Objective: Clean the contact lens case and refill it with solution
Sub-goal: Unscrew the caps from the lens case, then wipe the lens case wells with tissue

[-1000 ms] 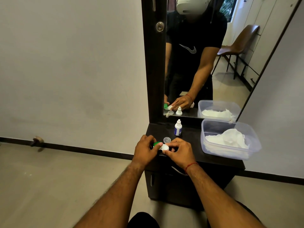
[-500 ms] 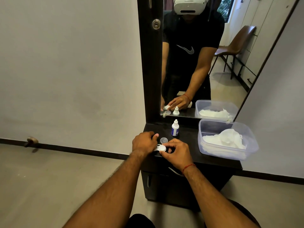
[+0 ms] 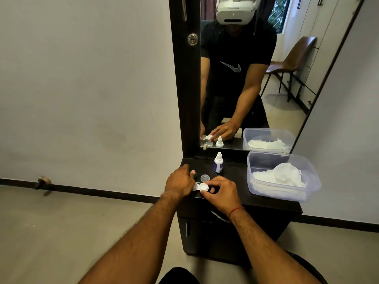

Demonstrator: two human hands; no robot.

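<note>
Bottle at 12 o'clock of case, tub at 3; left hand fingers curl on green lid, right hand fingers pinch case.

Two hands are counted: the left hand and the right hand. One lens case is seen. Two loose caps are counted: one green cap at eleven o'clock of it, one clear cap at twelve. One dropper bottle, one plastic tub and one white cloth are counted on the single worktop.
</note>
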